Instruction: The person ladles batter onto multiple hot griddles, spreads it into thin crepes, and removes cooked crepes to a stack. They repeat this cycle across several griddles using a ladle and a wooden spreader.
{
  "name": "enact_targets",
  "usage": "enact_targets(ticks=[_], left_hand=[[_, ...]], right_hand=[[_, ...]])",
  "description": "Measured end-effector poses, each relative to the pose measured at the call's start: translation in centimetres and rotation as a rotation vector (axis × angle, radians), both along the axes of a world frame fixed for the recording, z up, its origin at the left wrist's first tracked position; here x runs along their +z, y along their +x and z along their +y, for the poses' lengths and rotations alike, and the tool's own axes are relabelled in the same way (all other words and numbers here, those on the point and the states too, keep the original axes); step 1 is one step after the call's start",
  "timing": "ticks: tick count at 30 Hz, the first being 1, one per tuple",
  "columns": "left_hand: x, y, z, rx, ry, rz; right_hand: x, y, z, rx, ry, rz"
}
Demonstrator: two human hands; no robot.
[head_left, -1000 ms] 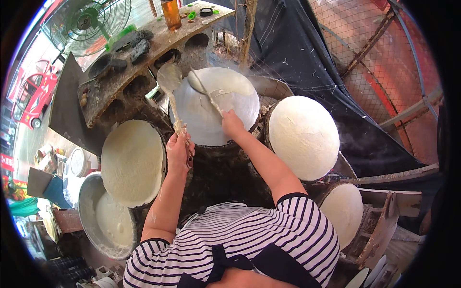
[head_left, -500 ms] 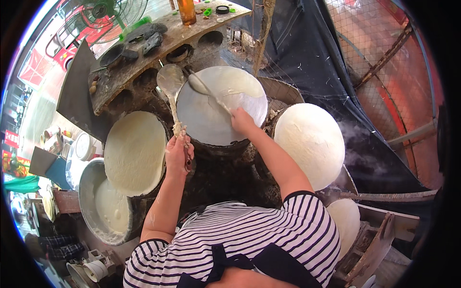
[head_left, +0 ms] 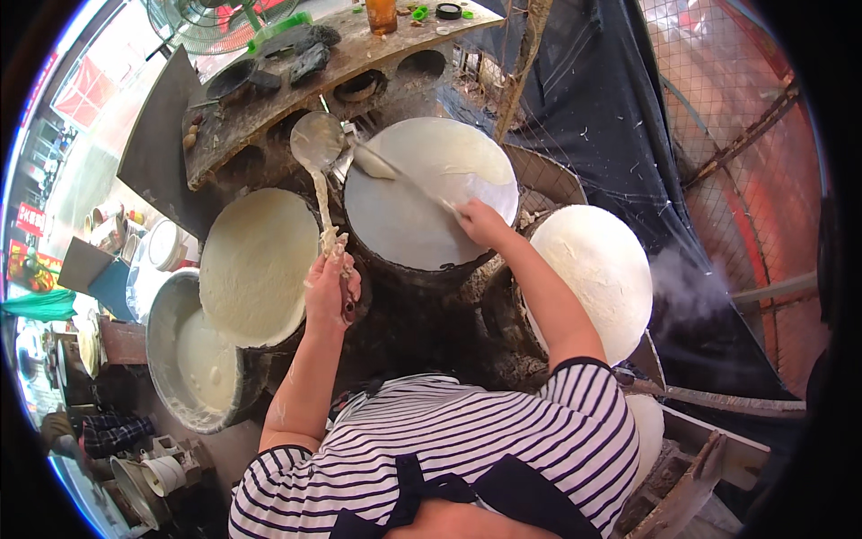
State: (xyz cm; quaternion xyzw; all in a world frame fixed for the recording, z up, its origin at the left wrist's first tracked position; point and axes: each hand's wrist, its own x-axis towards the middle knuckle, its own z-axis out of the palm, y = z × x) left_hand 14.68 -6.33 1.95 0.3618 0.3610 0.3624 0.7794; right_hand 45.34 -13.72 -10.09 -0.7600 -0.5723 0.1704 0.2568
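Observation:
My left hand [head_left: 332,287] is closed around the batter-crusted handle of a metal ladle [head_left: 317,141], its bowl up beside the left rim of the middle griddle. My right hand [head_left: 482,225] grips the handle of a spreader [head_left: 374,163] with a pale, rounded head, which lies at the far left part of that griddle [head_left: 395,234]. Pale batter [head_left: 480,162] coats the far side of the plate; the near side shows bare grey metal. On the left griddle a thin round of batter [head_left: 256,269] covers the surface. A whiter flatbread [head_left: 597,278] covers the right griddle.
A metal basin [head_left: 162,337] of batter stands at the lower left. Beyond the griddles, a sooty counter [head_left: 395,58] carries an orange bottle [head_left: 382,16] and dark lumps. Steam [head_left: 687,283] rises at the right near a black sheet [head_left: 611,153]. A wooden box [head_left: 691,485] sits lower right.
The view has shifted a little, moving the griddles rightward in it. The spreader's head stays at the griddle's far left, with its handle slightly flatter. Both hands keep their holds.

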Motion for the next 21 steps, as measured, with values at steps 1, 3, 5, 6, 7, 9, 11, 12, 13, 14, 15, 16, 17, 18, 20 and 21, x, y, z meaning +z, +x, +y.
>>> enact_targets(ticks=[1, 3, 5, 6, 7, 9, 11, 12, 13, 14, 15, 16, 17, 18, 20, 21], left_hand=[[-0.1, -0.3, 0.1, 0.005, 0.002, -0.009], [-0.2, -0.8, 0.0, 0.007, 0.003, -0.016], [-0.4, -1.0, 0.0, 0.023, 0.005, -0.003], [-0.2, -0.8, 0.0, 0.033, -0.002, 0.003], [0.0, -0.6, 0.0, 0.042, -0.007, 0.01], [0.0, -0.5, 0.1, 0.048, 0.01, 0.019], [-0.5, -1.0, 0.5, 0.046, 0.013, 0.025], [-0.7, -1.2, 0.9, 0.038, 0.012, 0.026], [-0.9, -1.7, 1.0, 0.036, 0.005, 0.032], [-1.0, -2.0, 1.2, 0.044, 0.004, 0.024], [-0.9, -2.1, 1.1, 0.073, 0.01, 0.051], [-0.6, -1.9, 0.8, 0.095, 0.014, 0.078], [-0.3, -1.9, 0.4, 0.118, 0.018, 0.106], [-0.2, -1.9, 0.1, 0.136, 0.014, 0.109], [0.2, -1.7, -0.2, 0.168, 0.022, 0.122], [0.0, -1.7, -0.3, 0.151, 0.029, 0.114]], right_hand=[[0.6, 0.4, -1.5, 0.033, -0.026, 0.073], [1.3, 0.9, -2.1, 0.02, -0.051, 0.079], [1.9, 1.9, -0.6, -0.056, -0.034, -0.057], [2.3, 2.0, 0.8, -0.117, -0.012, -0.087], [2.7, 2.1, 2.1, -0.121, -0.04, -0.097], [3.2, 2.8, 4.2, -0.133, -0.095, -0.118], [2.0, 3.6, 4.3, 0.01, -0.061, -0.047], [1.6, 4.3, 3.6, 0.078, -0.073, 0.032], [1.5, 4.5, 2.8, 0.153, -0.09, 0.115], [2.3, 4.5, 1.9, 0.209, -0.162, 0.208], [2.0, 5.2, 1.2, 0.19, -0.158, 0.284], [2.0, 6.0, 0.1, 0.162, -0.155, 0.361], [1.8, 6.4, -0.6, 0.134, -0.152, 0.438], [1.9, 7.3, 0.3, 0.109, -0.21, 0.494], [1.8, 7.7, 3.7, 0.055, -0.196, 0.306], [1.4, 7.9, 5.2, 0.114, -0.153, 0.271]])
